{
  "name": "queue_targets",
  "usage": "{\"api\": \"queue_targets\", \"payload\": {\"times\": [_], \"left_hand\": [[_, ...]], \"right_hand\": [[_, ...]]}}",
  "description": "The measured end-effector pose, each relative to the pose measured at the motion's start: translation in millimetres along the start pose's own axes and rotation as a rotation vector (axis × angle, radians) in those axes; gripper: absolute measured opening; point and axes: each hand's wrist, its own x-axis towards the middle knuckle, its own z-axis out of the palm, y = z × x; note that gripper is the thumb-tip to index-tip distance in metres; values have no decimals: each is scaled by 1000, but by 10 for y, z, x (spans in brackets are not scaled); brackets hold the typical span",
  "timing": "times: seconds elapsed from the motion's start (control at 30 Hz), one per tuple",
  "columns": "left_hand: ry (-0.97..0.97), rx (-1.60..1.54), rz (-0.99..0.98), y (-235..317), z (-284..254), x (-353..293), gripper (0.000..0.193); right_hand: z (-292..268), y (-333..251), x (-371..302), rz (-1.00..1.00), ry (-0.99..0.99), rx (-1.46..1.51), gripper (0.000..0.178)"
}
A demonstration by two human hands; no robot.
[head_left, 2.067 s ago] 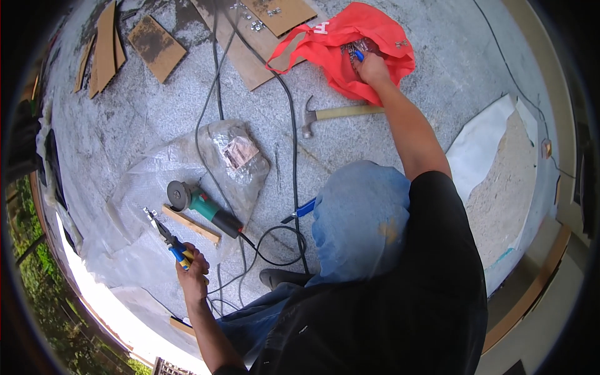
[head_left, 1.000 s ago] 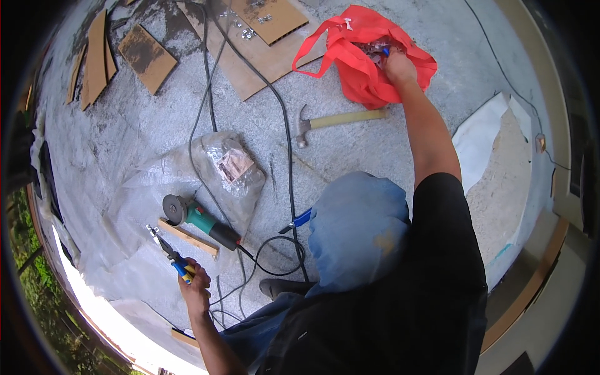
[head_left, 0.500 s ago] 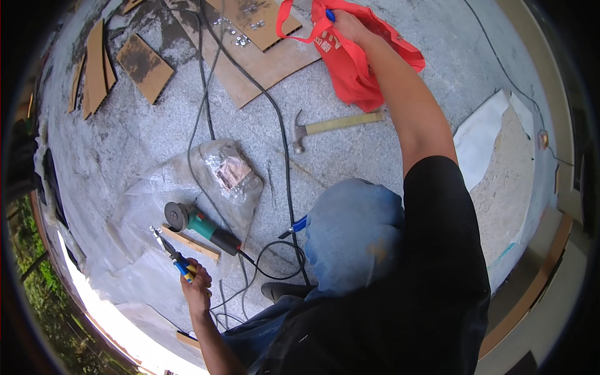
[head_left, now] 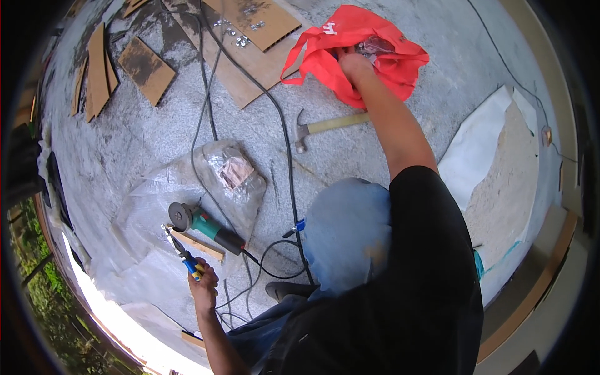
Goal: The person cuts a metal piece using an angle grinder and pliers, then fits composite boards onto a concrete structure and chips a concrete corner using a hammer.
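From my head camera, I see my left hand (head_left: 204,281) closed around the handles of a pair of pliers (head_left: 182,251) with blue and yellow grips. They are at my lower left, and their long axis runs slantwise: handles toward me and to the right, nose away from me and to the left. A small shiny metal piece (head_left: 166,229) shows at the tip.

My right hand (head_left: 355,65) is in the mouth of a red bag (head_left: 390,84), ahead of me and to the right. My fingers are mostly hidden there, so I cannot tell whether they grasp anything. The bag's mouth faces up, with a handle loop reaching out to the left.

Close to the pliers' nose lies a wooden strip (head_left: 201,246), and just beyond it a green and black angle grinder (head_left: 209,229), its disc end up and left, roughly in line with the pliers' slant. Farther off, a hammer (head_left: 334,124) lies nearly crosswise, head to the left, its handle running right until my forearm covers it. A clear plastic bag (head_left: 247,197) rests between grinder and hammer.
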Motion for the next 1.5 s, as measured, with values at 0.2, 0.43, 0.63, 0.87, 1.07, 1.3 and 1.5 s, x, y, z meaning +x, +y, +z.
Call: {"api": "queue_targets", "payload": {"times": [0.2, 0.43, 0.63, 0.87, 1.07, 1.3, 1.5], "left_hand": [[-21, 27, 29, 65, 2, -39, 20], [-19, 6, 32, 47, 32, -62, 20], [2, 41, 25, 91, 100, -23, 18], [-64, 8, 6, 127, 182, 45, 21], [-84, 26, 23, 84, 108, -25, 23], [-84, -48, 63, 243, 68, -93, 29], [23, -66, 74, 435, 9, -275, 34]], "right_hand": [[-20, 116, -521, 206, -158, 241, 87], [-230, -18, -1005, 344, 16, 633, 62], [-6, -405, -778, -51, 296, 601, 36], [123, -934, -749, -267, 141, 131, 31], [-220, -906, -1321, -101, 112, 27, 24], [-637, 100, -1992, 121, 630, 664, 25], [-415, -561, -2222, -439, 668, 768, 25]]}}
